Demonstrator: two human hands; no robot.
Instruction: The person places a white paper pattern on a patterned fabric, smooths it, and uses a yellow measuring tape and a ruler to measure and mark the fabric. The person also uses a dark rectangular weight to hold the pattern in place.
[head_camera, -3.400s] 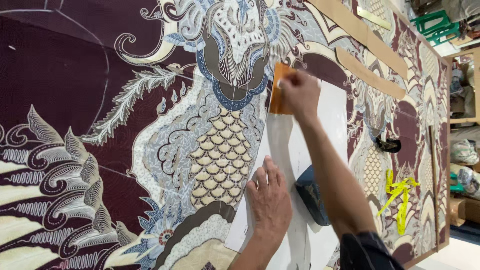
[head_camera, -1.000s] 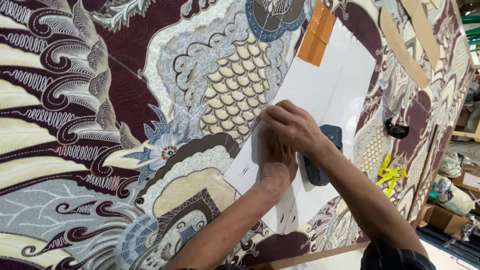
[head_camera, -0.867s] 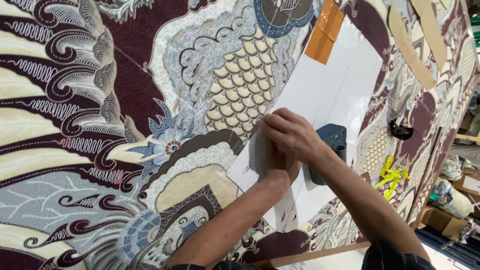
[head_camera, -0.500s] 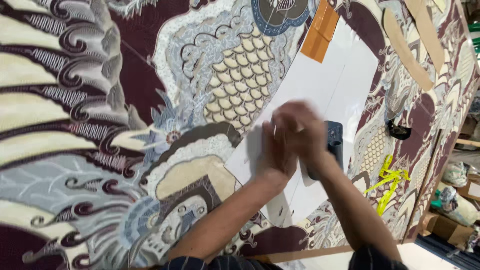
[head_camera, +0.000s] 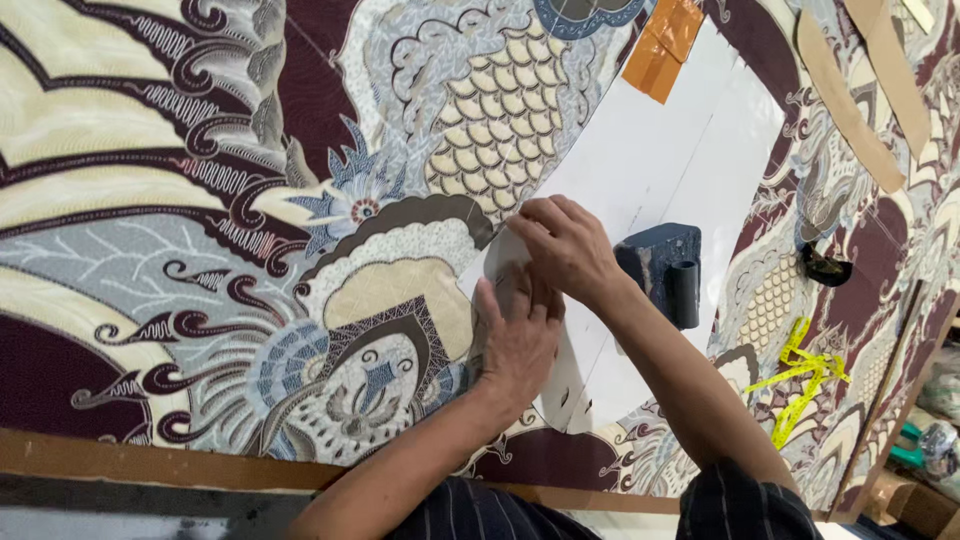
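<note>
Spreading across the whole left side, a patterned fabric (head_camera: 200, 200) in maroon, cream and grey-blue is lying flat on the surface, its near edge running along a wooden strip (head_camera: 150, 462). Moving rightward, the left hand (head_camera: 515, 340) is pressing palm-down on the lower end of a white paper pattern (head_camera: 660, 170), fingers spread flat and apart, clamped on nothing. Just above it, the right hand (head_camera: 565, 245) is resting on the curved left edge of the same paper, where the paper is meeting the scale motif of the fabric; its fingers are bent down onto the sheet, and I cannot tell whether its grip is pinching the paper edge or only pressing it. The paper is lying on top of the fabric, stretching diagonally up to the right, where strips of orange tape (head_camera: 663, 45) are sitting at its upper end. Just beside the right forearm, a dark blue block-shaped weight (head_camera: 662, 268) is sitting on the paper. Further right, a small black object (head_camera: 825, 268) is lying on the fabric, with a yellow measuring tape (head_camera: 800, 375) below it and tan paper strips (head_camera: 850, 110) above.
</note>
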